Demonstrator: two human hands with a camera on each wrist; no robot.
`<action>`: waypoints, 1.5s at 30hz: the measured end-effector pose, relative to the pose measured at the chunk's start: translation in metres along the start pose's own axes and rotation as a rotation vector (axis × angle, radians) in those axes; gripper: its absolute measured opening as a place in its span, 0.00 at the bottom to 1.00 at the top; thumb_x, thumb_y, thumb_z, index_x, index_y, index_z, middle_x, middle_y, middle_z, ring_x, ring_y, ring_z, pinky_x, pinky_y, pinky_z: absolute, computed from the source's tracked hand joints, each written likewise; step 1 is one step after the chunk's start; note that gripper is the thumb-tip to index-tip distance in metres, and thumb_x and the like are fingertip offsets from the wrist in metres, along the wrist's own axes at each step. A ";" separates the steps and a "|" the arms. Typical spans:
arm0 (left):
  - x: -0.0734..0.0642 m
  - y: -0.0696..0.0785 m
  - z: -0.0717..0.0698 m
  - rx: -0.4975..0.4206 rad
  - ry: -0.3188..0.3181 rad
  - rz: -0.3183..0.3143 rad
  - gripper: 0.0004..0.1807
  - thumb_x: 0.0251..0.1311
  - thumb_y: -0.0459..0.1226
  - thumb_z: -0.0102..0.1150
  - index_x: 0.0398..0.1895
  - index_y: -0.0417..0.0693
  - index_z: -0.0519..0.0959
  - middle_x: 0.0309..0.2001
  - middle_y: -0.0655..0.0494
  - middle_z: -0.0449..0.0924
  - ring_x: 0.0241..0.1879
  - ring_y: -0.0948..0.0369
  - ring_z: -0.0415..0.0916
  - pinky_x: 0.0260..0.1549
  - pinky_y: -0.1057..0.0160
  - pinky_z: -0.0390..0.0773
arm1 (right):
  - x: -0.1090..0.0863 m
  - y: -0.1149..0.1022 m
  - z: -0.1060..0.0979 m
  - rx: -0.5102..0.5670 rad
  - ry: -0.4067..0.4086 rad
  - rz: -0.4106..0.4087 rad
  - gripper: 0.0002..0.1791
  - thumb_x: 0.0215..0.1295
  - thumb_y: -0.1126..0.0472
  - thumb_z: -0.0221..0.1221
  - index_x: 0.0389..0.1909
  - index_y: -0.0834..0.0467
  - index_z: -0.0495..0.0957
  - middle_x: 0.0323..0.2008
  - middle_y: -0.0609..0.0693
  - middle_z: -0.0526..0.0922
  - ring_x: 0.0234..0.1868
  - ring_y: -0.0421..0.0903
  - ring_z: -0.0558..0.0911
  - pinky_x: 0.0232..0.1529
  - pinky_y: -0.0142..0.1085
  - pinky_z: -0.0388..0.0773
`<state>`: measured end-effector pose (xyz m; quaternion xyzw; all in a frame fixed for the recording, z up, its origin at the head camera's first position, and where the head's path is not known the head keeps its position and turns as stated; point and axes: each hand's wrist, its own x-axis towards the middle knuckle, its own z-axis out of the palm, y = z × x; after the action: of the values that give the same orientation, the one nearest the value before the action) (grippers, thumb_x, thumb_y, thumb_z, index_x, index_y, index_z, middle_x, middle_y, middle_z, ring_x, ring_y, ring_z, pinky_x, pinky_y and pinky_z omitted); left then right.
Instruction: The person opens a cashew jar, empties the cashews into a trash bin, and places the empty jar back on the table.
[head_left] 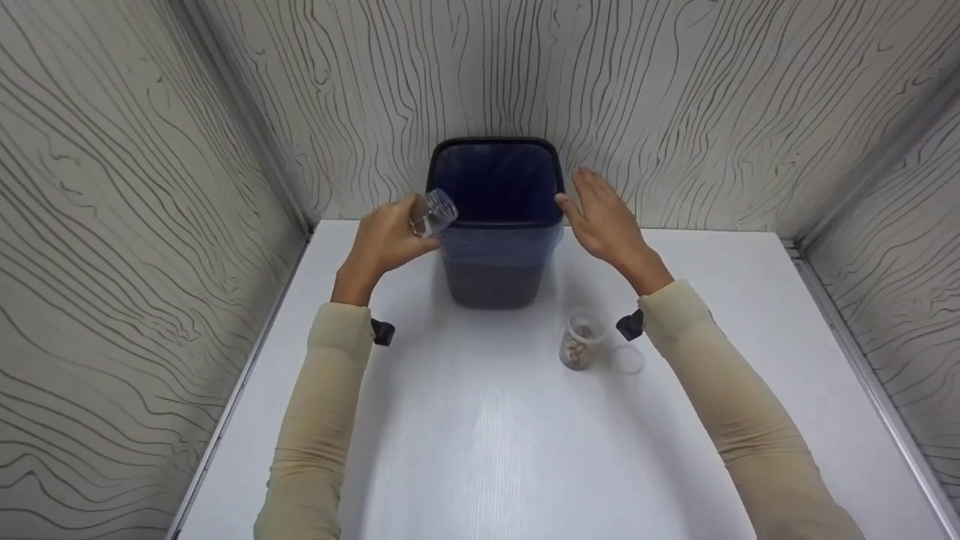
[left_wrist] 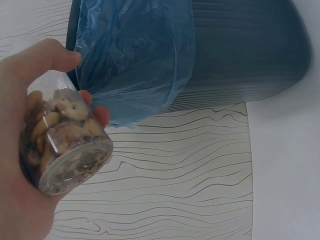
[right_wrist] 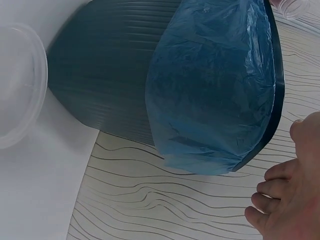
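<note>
My left hand (head_left: 386, 236) grips a clear jar (left_wrist: 70, 130), fingers curled round its side. Cashews and other nut pieces fill much of it in the left wrist view. The jar is tilted, its mouth at the left front rim of a dark blue bin (head_left: 495, 281). A blue plastic liner (right_wrist: 210, 90) folds over the bin's rim. Beside the right rim, my right hand (head_left: 604, 225) holds nothing, with its fingers straight in the head view. A second clear jar (head_left: 577, 352) with nuts in it stands on the table, right of the bin's front.
A round clear lid (head_left: 628, 360) lies on the white table (head_left: 480, 435) next to the standing jar. The bin stands against the wood-patterned back wall (head_left: 360, 97). Similar panels (head_left: 112, 262) close off both sides.
</note>
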<state>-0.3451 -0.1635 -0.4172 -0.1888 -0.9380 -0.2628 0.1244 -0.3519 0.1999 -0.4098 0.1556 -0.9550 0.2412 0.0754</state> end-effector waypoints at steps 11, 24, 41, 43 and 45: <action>0.006 -0.003 -0.003 0.019 -0.011 -0.019 0.18 0.55 0.45 0.70 0.44 0.47 0.79 0.37 0.51 0.85 0.33 0.53 0.79 0.35 0.52 0.77 | 0.020 -0.011 0.004 -0.041 -0.023 0.025 0.43 0.87 0.38 0.35 0.84 0.68 0.48 0.85 0.66 0.48 0.87 0.63 0.47 0.85 0.56 0.45; 0.011 -0.003 -0.008 0.036 -0.011 -0.009 0.18 0.55 0.46 0.72 0.43 0.46 0.79 0.37 0.51 0.85 0.33 0.52 0.79 0.36 0.50 0.78 | 0.035 -0.017 0.006 -0.095 -0.077 0.006 0.43 0.87 0.39 0.33 0.84 0.70 0.44 0.85 0.70 0.45 0.87 0.66 0.45 0.85 0.57 0.43; 0.015 0.001 -0.012 0.061 -0.016 0.015 0.20 0.55 0.46 0.71 0.46 0.46 0.79 0.36 0.50 0.84 0.32 0.53 0.77 0.34 0.52 0.76 | 0.050 -0.024 0.004 -0.097 -0.180 0.055 0.46 0.86 0.35 0.30 0.85 0.68 0.40 0.86 0.67 0.37 0.88 0.63 0.37 0.86 0.56 0.37; 0.016 0.002 -0.012 0.063 -0.018 0.016 0.20 0.55 0.46 0.71 0.46 0.46 0.78 0.35 0.50 0.83 0.31 0.53 0.77 0.34 0.52 0.75 | 0.051 -0.025 0.005 -0.096 -0.186 0.058 0.46 0.86 0.35 0.30 0.85 0.68 0.39 0.86 0.67 0.38 0.88 0.63 0.37 0.86 0.56 0.37; 0.016 0.003 -0.012 0.064 -0.019 0.015 0.21 0.55 0.47 0.72 0.45 0.46 0.78 0.35 0.50 0.83 0.31 0.53 0.76 0.34 0.52 0.74 | 0.052 -0.026 0.007 -0.101 -0.191 0.063 0.46 0.86 0.36 0.30 0.85 0.68 0.39 0.86 0.67 0.38 0.88 0.63 0.37 0.86 0.56 0.38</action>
<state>-0.3569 -0.1634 -0.4003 -0.1945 -0.9456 -0.2300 0.1232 -0.3927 0.1616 -0.3934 0.1437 -0.9731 0.1793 -0.0160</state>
